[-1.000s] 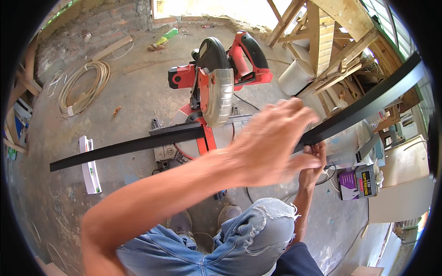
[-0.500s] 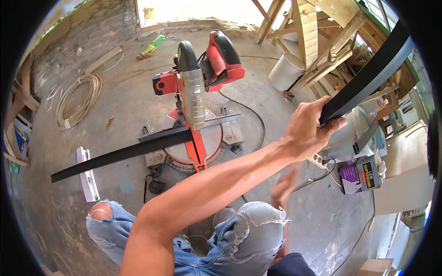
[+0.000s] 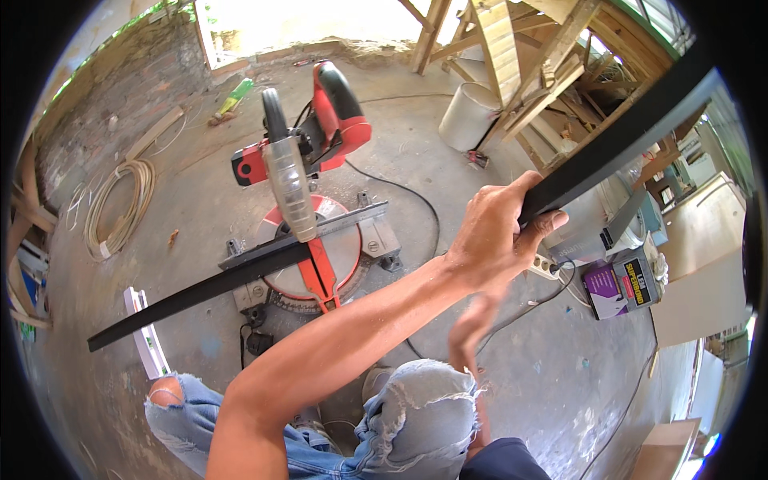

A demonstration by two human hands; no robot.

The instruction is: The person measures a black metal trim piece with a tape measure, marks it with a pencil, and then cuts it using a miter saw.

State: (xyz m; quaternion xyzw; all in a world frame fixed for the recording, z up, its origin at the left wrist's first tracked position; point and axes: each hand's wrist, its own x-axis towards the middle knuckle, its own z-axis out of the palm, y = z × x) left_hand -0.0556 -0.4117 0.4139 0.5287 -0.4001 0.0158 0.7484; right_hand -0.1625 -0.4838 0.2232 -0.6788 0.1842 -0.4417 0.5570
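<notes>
My left arm reaches across to the right, and my left hand [image 3: 492,228] is wrapped round one end of a long black bar [image 3: 612,156]. The bar slants up and away past the upper right rim. Below that wrist is my right hand [image 3: 470,324], smeared by motion, so its fingers cannot be read. A red and black miter saw [image 3: 300,168] stands on the floor ahead, its head raised. A second black bar [image 3: 200,284] lies on the saw's table against the fence, its left end sticking out above a white spirit level [image 3: 147,336].
A coiled hose [image 3: 120,210] lies at the left. On the right are a purple and black box [image 3: 620,288], a power strip [image 3: 544,266] and pale panels [image 3: 696,264]. A white bucket [image 3: 468,116] stands by a timber frame [image 3: 496,48]. The saw's cord [image 3: 420,200] crosses the floor.
The view has turned, so the saw and floor things sit further left. My left hand keeps its grip on the bar. My right hand has come closer to the left wrist.
</notes>
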